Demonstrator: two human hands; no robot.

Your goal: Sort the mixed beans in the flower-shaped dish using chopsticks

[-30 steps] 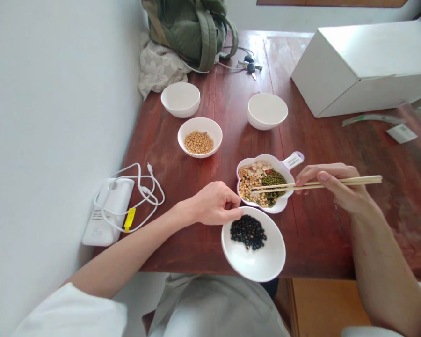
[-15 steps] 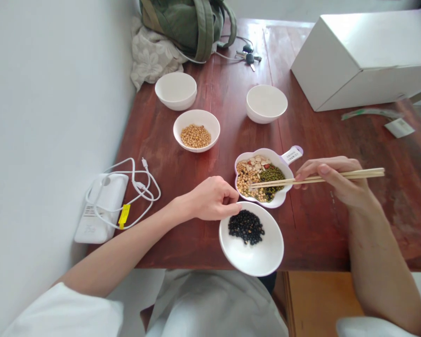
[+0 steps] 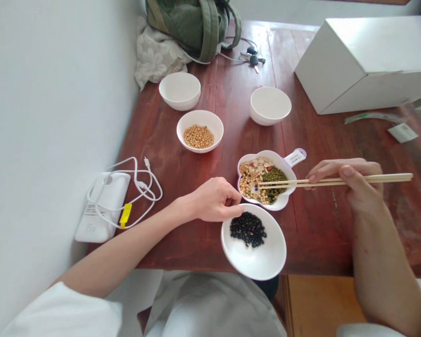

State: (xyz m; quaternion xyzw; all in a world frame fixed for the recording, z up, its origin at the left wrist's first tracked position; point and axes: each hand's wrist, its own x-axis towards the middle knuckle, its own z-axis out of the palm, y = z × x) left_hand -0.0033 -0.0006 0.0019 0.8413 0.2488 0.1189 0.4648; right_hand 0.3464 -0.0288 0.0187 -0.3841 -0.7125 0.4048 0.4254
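My left hand (image 3: 217,199) is closed on the rim of a white bowl (image 3: 256,264) at the table's front edge. Black beans (image 3: 248,229) lie heaped in that tilted bowl. In my right hand (image 3: 358,180) is a pair of wooden chopsticks (image 3: 301,183), pointing left. Their tips are over a flower-shaped white dish (image 3: 284,202) with a lilac rim and a short handle. The dish holds yellow soybeans (image 3: 249,173), green mung beans (image 3: 273,175) and pale flat pieces (image 3: 261,164). A dark bean (image 3: 256,187) shows at the chopstick tips; whether they pinch it, I cannot tell.
Behind the dish stand a bowl of soybeans (image 3: 214,130) and two white bowls, one left (image 3: 180,91) and one right (image 3: 270,106). A white power bank (image 3: 101,210) with cable lies by the wall. Farther back are a green bag (image 3: 185,28), keys (image 3: 253,60) and a white box (image 3: 340,70).
My right hand has moved right, drawing the chopsticks back slightly, and a dark bean now shows at their tips. My left hand stays on the bowl's rim. The whole view has shifted a little.
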